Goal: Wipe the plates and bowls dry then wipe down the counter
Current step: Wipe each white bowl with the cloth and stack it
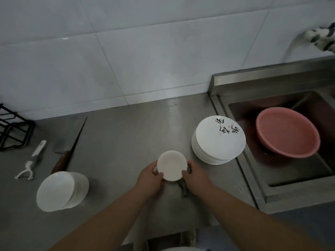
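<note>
A: How best to dry the small round white dish (pixel 171 165)?

B: It's held above the grey steel counter (pixel 126 142). Both the left hand (pixel 150 178) and the right hand (pixel 196 176) curl round its rim. Turn it with 1 hand and rub with the other.

A: Anything unclear?

B: The dark grey cloth (pixel 184 189) under the right hand is mostly hidden.

Black brush-style characters on top plate (pixel 219 140) of right stack, not legible
</note>
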Demonstrator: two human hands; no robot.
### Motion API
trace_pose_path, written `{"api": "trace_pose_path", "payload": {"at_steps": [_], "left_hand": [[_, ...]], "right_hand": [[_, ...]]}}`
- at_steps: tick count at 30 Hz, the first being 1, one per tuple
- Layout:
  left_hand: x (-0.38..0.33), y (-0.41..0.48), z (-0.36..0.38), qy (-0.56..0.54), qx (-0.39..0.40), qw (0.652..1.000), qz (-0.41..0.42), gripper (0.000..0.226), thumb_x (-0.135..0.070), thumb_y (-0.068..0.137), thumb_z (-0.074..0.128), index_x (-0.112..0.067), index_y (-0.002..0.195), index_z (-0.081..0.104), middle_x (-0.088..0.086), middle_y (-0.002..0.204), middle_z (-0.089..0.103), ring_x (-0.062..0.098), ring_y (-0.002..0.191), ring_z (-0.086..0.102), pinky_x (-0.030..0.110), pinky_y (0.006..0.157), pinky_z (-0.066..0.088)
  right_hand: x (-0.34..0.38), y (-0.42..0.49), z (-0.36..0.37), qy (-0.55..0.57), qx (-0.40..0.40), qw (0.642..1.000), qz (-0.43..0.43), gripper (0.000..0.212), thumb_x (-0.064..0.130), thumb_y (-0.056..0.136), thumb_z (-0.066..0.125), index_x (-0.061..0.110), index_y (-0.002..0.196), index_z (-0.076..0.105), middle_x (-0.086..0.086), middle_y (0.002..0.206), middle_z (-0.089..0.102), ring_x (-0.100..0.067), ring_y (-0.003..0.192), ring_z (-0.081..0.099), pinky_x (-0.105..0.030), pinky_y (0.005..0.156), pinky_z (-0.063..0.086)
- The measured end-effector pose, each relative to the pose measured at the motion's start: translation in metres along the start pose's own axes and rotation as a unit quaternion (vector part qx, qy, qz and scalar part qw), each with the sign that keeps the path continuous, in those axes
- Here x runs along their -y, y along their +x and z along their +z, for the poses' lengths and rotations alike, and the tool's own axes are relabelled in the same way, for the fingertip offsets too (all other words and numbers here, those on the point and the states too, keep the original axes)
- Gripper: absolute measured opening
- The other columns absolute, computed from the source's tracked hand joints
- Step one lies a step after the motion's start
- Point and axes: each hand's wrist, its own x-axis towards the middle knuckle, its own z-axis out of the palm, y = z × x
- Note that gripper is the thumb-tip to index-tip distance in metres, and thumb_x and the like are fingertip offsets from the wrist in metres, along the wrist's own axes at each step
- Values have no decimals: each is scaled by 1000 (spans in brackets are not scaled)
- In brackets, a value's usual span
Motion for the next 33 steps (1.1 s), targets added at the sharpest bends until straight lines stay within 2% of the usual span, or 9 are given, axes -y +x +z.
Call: {"api": "trace_pose_path", "payload": {"at_steps": [3, 7, 12, 18, 21, 25, 27, 30, 33], "left_hand": [[0, 9, 3, 19, -16, 1000, 2, 59, -8, 92, 65, -32, 145, 56, 11, 108, 76, 33, 101, 72, 47, 88, 61], [7, 16, 4, 31, -25, 999, 3, 54, -15, 93, 68, -27, 144, 57, 9, 109, 76, 30, 101, 72, 48, 91, 59], [22, 10, -4, 66, -45, 997, -10, 63, -40, 92, 70, -22, 149, 51, 4, 121, 72, 22, 104, 71, 40, 100, 54], [43, -27, -53, 98, -77, 992, 5, 30, -42, 91, 72, -35, 120, 66, -11, 93, 69, 1, 78, 65, 19, 76, 50], [57, -47, -92, 98, -108, 989, 19, 27, -39, 92, 71, -32, 117, 69, -12, 92, 69, 2, 74, 67, 26, 80, 56], [78, -77, -150, 98, -167, 981, 16, 22, -39, 96, 67, -35, 117, 67, -16, 93, 67, 0, 82, 63, 25, 84, 51], [92, -92, -174, 79, -219, 972, 11, 19, -41, 95, 67, -36, 113, 69, -16, 89, 69, 1, 84, 63, 26, 83, 53], [117, -108, -208, 73, -269, 960, -10, 15, -40, 96, 65, -39, 111, 65, -17, 85, 68, 0, 81, 62, 19, 67, 46], [142, -115, -239, 71, -303, 950, -22, 27, -38, 95, 67, -34, 121, 61, -15, 89, 65, 3, 83, 60, 29, 77, 49]], "right_hand": [[3, 7, -3, -15, 21, 1000, -14, 38, 27, 100, 62, 24, 138, 58, 0, 122, 66, -16, 103, 58, -24, 85, 40], [4, 9, -6, -30, 41, 998, -21, 49, 26, 99, 64, 23, 147, 52, -3, 137, 64, -23, 122, 60, -22, 92, 40], [3, -4, -10, -89, 28, 996, -14, 54, 39, 98, 64, 24, 147, 48, -4, 137, 64, -25, 124, 60, -30, 97, 45], [35, -28, -2, -173, 17, 984, -49, 55, 62, 91, 56, 38, 140, 47, 3, 121, 70, -22, 110, 67, -35, 96, 52], [66, -36, 17, -176, 37, 980, -81, 54, 67, 89, 56, 40, 135, 48, 4, 114, 71, -23, 103, 68, -37, 96, 53], [115, -48, 55, -182, 50, 975, -120, 48, 62, 94, 58, 39, 136, 50, 1, 124, 69, -23, 108, 64, -39, 101, 48], [139, -57, 76, -185, 74, 970, -142, 47, 59, 97, 57, 38, 138, 49, 1, 122, 68, -16, 93, 63, -33, 90, 45], [171, -70, 112, -178, 116, 962, -170, 49, 57, 98, 58, 36, 142, 48, 5, 109, 60, 0, 69, 56, -23, 77, 45], [194, -80, 149, -190, 145, 954, -181, 53, 58, 98, 58, 38, 145, 45, 6, 113, 61, 3, 68, 55, -22, 79, 45]]}}
